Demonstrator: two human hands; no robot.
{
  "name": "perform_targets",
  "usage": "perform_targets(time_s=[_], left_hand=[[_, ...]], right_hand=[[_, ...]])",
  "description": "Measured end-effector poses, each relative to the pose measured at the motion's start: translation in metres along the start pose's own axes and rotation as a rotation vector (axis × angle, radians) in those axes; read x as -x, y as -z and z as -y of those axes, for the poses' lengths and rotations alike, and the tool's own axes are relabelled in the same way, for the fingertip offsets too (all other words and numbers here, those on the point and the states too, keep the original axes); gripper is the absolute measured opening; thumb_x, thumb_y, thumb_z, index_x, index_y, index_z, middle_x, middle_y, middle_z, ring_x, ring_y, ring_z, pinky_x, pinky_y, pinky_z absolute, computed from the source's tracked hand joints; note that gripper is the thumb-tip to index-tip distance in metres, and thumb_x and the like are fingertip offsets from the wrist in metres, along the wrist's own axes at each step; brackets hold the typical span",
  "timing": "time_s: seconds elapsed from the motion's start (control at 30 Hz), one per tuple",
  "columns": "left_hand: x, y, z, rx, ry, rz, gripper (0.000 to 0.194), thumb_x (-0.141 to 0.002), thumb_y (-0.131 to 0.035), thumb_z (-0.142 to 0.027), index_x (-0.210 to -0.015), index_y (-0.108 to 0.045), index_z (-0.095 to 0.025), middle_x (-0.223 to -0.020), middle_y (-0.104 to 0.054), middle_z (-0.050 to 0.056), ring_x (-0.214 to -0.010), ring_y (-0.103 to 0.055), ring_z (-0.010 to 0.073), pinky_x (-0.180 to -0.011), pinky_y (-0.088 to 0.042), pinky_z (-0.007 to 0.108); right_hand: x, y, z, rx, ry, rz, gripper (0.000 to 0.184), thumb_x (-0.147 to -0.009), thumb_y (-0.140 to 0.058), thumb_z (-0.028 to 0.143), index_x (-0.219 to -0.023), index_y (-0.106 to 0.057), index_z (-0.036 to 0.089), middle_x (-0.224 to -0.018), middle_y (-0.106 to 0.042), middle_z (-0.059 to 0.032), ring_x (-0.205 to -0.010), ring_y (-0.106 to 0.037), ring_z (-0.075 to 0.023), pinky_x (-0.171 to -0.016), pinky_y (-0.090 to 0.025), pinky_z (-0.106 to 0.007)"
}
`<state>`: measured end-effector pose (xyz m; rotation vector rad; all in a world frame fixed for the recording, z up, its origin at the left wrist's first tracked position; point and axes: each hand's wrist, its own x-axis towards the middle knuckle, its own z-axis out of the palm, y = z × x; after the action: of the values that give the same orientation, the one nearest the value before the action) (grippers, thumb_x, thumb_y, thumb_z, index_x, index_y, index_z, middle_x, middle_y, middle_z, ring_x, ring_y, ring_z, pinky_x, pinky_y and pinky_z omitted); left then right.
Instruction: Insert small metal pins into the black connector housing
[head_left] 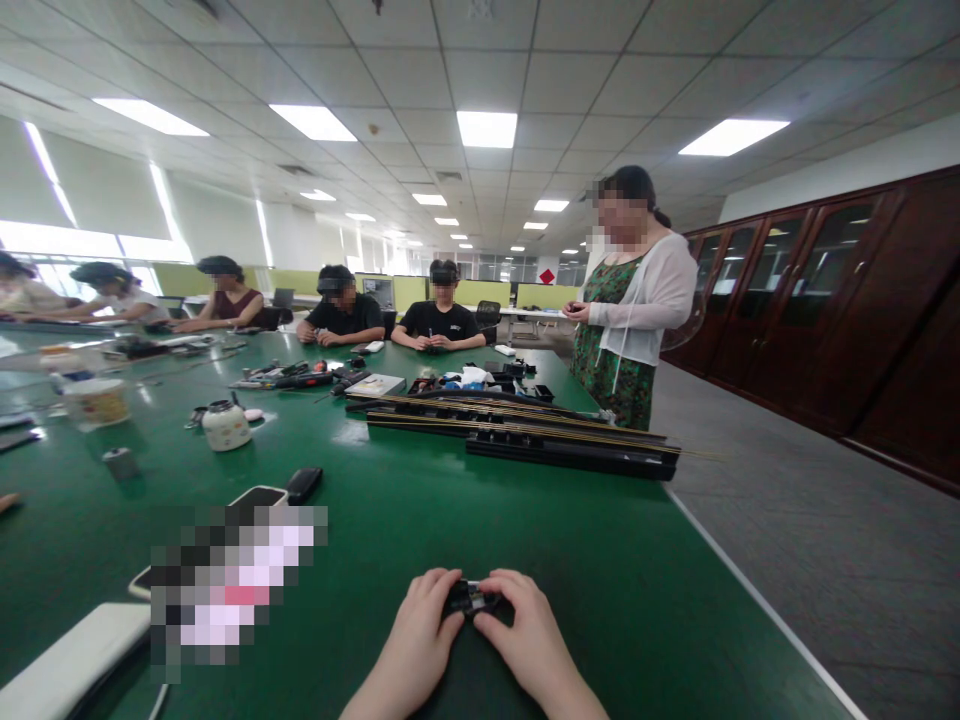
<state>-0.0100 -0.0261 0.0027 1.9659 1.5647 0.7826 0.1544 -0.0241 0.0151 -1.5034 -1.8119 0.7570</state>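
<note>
**Small dark part [472, 600] held two-handed over a green table [615, 560]**

From my remote seat, nearest, my left hand [420, 625] and right hand [529, 620] pinch the part's two ends between thumbs and curled fingers; I cannot tell whether it touches the table. Farther off lie long black rails [577, 457], then a standing person [645, 290] at right and seated people [442, 322] beyond.
</note>
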Motion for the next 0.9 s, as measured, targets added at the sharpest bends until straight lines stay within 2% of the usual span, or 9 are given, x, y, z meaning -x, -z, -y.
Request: perform_targets(time_s=[0.17,0.67,0.9], left_hand=[[0.0,-0.0012,0.0012,0.011,0.009,0.01,0.048,-0.07,-0.046,-0.019,-0.118,-0.05,-0.014,-0.119,-0.055,0.011,-0.111,-0.046,0.0227,-0.099,-0.034,0.036],[-0.0007,0.0013,0.0016,0.023,0.025,0.002,0.041,-0.068,-0.045,-0.017,-0.108,-0.054,-0.019,-0.111,-0.059,0.007,-0.106,-0.049,0.0219,-0.095,-0.036,0.035],[-0.0023,0.0044,-0.0023,0.013,0.05,0.007,0.041,-0.068,-0.046,-0.017,-0.108,-0.054,-0.017,-0.112,-0.057,0.008,-0.107,-0.048,0.0215,-0.096,-0.035,0.034]], right_hand=[[-0.0002,-0.001,-0.0009,0.015,0.002,-0.014,0.025,-0.065,-0.06,0.023,-0.089,-0.068,0.024,-0.106,-0.063,-0.0042,-0.106,-0.053,-0.0228,-0.095,-0.036,-0.036],[-0.0014,0.0005,0.0039,-0.044,0.011,0.018,0.02,-0.069,-0.058,0.023,-0.087,-0.067,0.026,-0.109,-0.062,-0.0028,-0.11,-0.05,-0.0217,-0.097,-0.034,-0.037],[-0.0032,0.0071,0.0005,-0.114,-0.003,-0.061,0.022,-0.073,-0.053,0.025,-0.091,-0.065,0.022,-0.101,-0.065,-0.0045,-0.101,-0.056,-0.0207,-0.093,-0.04,-0.032]])
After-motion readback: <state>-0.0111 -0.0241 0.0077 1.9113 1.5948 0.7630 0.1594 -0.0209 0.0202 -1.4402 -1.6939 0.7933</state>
